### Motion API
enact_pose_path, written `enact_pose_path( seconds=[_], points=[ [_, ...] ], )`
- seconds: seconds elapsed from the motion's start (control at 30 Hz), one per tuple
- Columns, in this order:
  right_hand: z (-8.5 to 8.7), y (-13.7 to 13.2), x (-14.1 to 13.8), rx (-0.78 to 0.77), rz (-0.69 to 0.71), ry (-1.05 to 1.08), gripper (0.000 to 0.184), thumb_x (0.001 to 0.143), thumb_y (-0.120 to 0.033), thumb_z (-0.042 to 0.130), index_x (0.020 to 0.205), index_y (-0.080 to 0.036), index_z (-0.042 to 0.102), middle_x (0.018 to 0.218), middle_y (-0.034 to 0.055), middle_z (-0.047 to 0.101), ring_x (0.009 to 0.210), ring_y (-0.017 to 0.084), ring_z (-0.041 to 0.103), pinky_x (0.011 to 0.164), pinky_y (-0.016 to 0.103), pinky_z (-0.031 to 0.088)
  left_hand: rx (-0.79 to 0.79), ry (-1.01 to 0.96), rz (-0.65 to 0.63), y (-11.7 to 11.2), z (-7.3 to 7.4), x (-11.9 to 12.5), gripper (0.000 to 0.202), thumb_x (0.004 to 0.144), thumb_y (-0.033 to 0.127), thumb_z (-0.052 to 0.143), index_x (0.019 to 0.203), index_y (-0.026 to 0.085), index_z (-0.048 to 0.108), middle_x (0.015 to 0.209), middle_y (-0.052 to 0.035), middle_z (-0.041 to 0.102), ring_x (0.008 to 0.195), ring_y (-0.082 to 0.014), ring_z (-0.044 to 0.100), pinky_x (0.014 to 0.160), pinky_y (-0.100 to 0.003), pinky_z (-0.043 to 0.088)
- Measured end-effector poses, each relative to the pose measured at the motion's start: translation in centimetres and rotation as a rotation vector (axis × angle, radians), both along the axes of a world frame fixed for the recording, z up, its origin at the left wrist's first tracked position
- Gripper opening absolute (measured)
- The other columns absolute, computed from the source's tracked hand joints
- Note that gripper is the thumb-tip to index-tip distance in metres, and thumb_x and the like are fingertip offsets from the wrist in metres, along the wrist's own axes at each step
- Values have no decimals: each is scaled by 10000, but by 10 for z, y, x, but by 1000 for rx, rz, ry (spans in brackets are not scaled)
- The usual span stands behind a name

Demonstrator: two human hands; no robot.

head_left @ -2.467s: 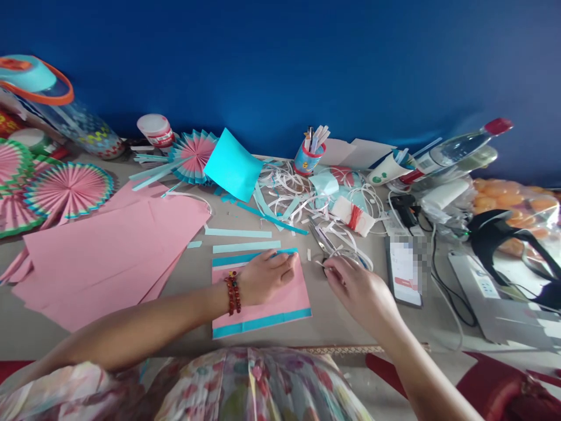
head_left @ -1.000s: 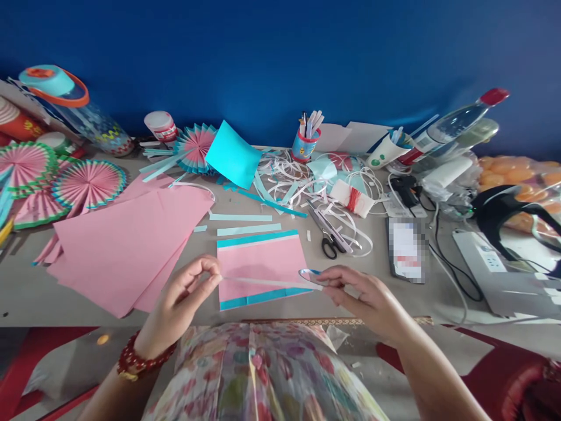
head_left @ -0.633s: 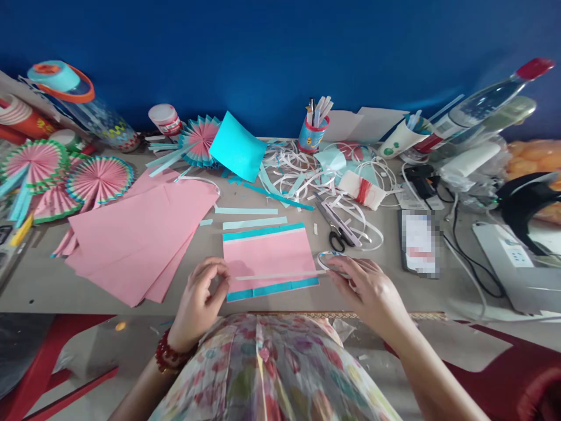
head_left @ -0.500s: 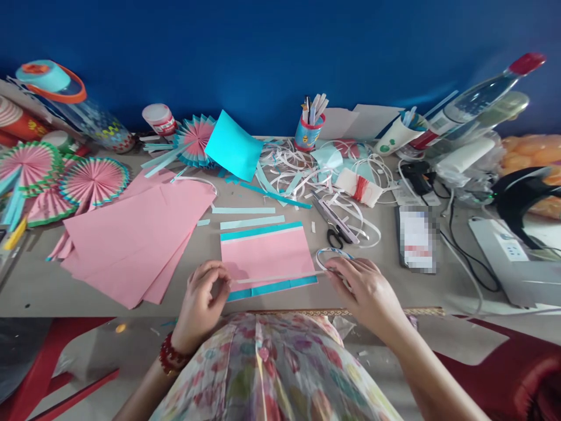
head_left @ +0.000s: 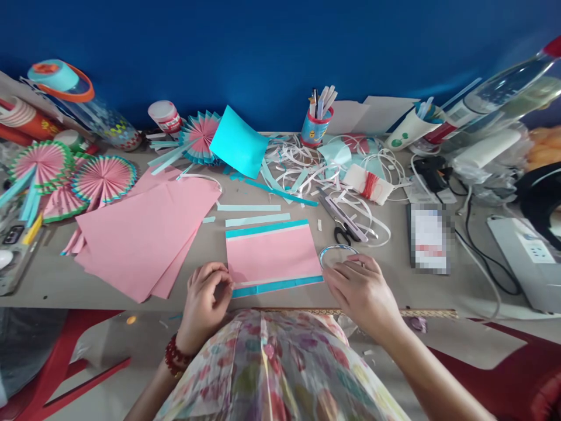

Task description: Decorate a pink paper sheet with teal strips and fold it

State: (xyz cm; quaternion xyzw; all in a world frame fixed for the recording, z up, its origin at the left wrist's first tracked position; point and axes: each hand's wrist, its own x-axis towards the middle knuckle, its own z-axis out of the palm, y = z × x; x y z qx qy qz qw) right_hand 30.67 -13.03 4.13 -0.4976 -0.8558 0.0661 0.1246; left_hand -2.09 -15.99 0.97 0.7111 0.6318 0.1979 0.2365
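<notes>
A pink sheet point(head_left: 272, 254) with a blue strip along its far edge and another blue strip point(head_left: 280, 285) along its near edge lies in front of me. A narrow whitish tape strip point(head_left: 280, 279) runs straight along the near blue strip. At the sheet's left edge my left hand point(head_left: 209, 289) is closed, thumb and finger pinching the tape's end. My right hand point(head_left: 362, 286) is closed at the right edge, over the near side of a thin tape roll point(head_left: 322, 257); its fingertips are partly hidden.
Pale blue strips point(head_left: 258, 220) lie beyond the sheet, with scissors point(head_left: 344, 231) to their right. Pink sheets point(head_left: 144, 234) and folded paper rosettes point(head_left: 104, 180) are at left. A phone point(head_left: 432, 240) lies right. Paper scraps, a pen cup point(head_left: 316, 126) and bottles line the back.
The tape strip, held above the sheet before, is now down along the near blue strip. My right hand has lowered slightly toward the sheet's edge. The whole view has shifted a little.
</notes>
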Motion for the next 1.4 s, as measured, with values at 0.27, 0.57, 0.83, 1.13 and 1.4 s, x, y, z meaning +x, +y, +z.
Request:
enact_pose_path(
  seconds=[0.27, 0.57, 0.83, 1.13, 1.4],
  points=[
    [2, 0, -2, -13, 34, -61, 261, 859, -26, 451, 774, -203, 622, 654, -15, 633, 623, 123, 547, 949, 359, 319, -13, 21, -12, 0, 2, 0, 145, 907, 283, 503, 822, 201, 588, 1033, -70, 587, 966, -223, 546, 864, -377, 425],
    [2, 0, -5, -22, 30, -97, 261, 861, -36, 447, 760, -203, 620, 647, -14, 622, 625, 119, 540, 960, 356, 314, 1, 72, -19, -1, 0, 0, 130, 896, 268, 512, 834, 202, 605, 1045, -71, 587, 969, -231, 542, 867, -384, 421],
    [3, 0, -5, -15, 32, -116, 271, 865, -30, 436, 760, -205, 615, 631, -20, 603, 616, 113, 519, 965, 347, 310, 9, 83, -35, -2, 0, 0, 122, 895, 261, 510, 831, 204, 597, 1043, -70, 581, 967, -237, 529, 876, -391, 410],
    [5, 0, -8, -20, 20, -136, 284, 863, -31, 420, 738, -202, 609, 606, -24, 565, 592, 110, 504, 959, 346, 322, 16, 100, -35, -3, -3, -1, 120, 889, 267, 517, 825, 213, 603, 1047, -65, 579, 969, -239, 526, 870, -389, 406],
    [5, 0, -9, -24, 21, -135, 274, 862, -31, 431, 742, -203, 608, 616, -25, 577, 600, 115, 519, 960, 353, 317, 14, 118, -32, -3, -1, 1, 121, 884, 258, 514, 817, 214, 604, 1038, -66, 582, 961, -245, 526, 851, -388, 405]
  ],
)
